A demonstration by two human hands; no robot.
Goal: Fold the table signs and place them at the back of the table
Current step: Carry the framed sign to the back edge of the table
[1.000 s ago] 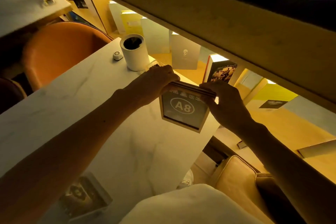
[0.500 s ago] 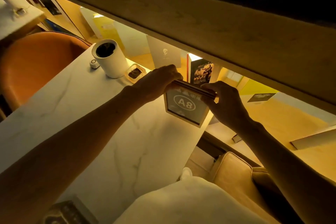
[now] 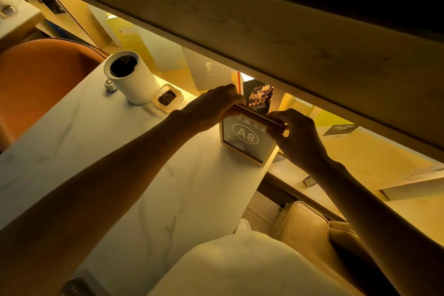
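at the far left of the frame an orange chair [image 3: 36, 84] is sitting against the edge of the white marble table [image 3: 101, 166]. moving right, in the upper left centre i am seeing a white cylindrical container [image 3: 131, 78] standing upright on the table, with a small white round device [image 3: 109, 85] touching its left base and a small clear tray of dark bits [image 3: 168, 98] just beside it on the right. my left hand [image 3: 211, 107] is reaching in from the lower left and is pinching the left end of the top edge of the table sign [image 3: 247, 138], fingers closed on it. the sign, marked a8 in a wooden frame, is standing at the far right corner of the table, in the centre of the frame, its bottom edge resting on the marble. my right hand [image 3: 296, 137] is gripping the right end of that same top edge, fingers curled over it. behind the sign a dark book cover [image 3: 259, 98] is standing on the lit yellow shelf [image 3: 374, 156]. at the lower right a tan cushioned seat [image 3: 310, 230] is showing.
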